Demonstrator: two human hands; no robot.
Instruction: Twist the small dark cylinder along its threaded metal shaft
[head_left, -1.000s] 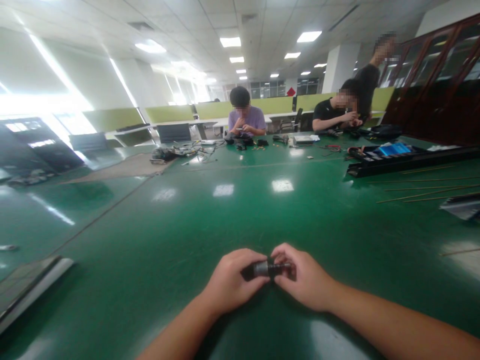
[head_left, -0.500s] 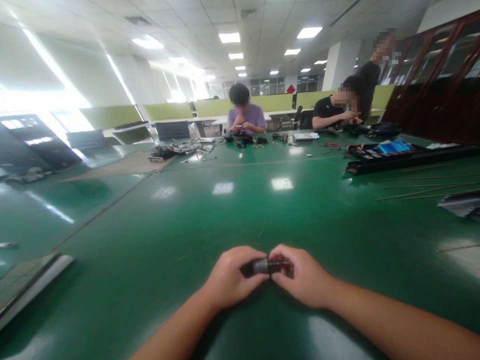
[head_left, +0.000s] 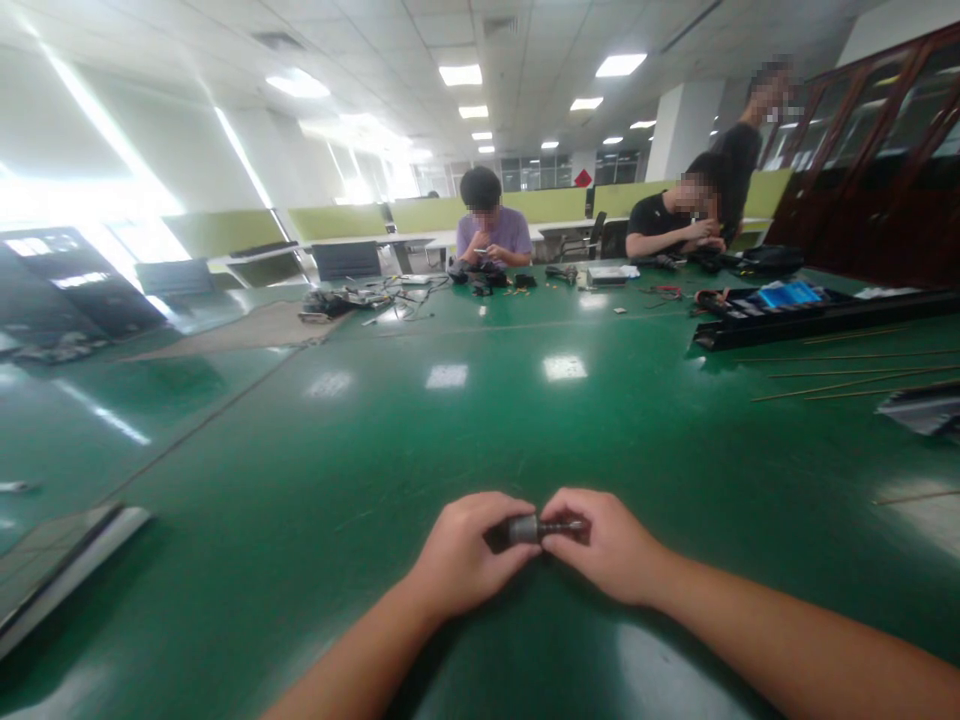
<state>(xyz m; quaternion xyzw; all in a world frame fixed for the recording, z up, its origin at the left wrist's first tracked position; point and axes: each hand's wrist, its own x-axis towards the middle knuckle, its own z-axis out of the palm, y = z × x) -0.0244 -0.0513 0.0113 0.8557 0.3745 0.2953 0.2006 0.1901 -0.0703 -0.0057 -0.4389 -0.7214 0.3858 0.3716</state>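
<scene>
In the lower middle of the head view, a small dark cylindrical part (head_left: pixel 524 529) with a grey metal section lies crosswise between my hands. A thin stepped shaft (head_left: pixel 564 526) sticks out of its right end. My left hand (head_left: pixel 471 553) grips the thicker end between thumb and fingers, hiding part of it. Around the shaft, my right hand (head_left: pixel 604 545) is curled, its thumb and fingertips meeting near the point where shaft and cylinder join. Both hands are just above the green tabletop (head_left: pixel 420 440).
A flat panel (head_left: pixel 67 570) lies at left. Black trays (head_left: pixel 787 305), thin rods (head_left: pixel 847 380) and a metal piece (head_left: pixel 919 408) lie at right. Cables (head_left: pixel 375 298) and parts are along the far edge, where two people sit; another person stands behind.
The fingers of my right hand have shifted slightly, and more of the shaft shows between them. My left hand keeps its grip in nearly the same place.
</scene>
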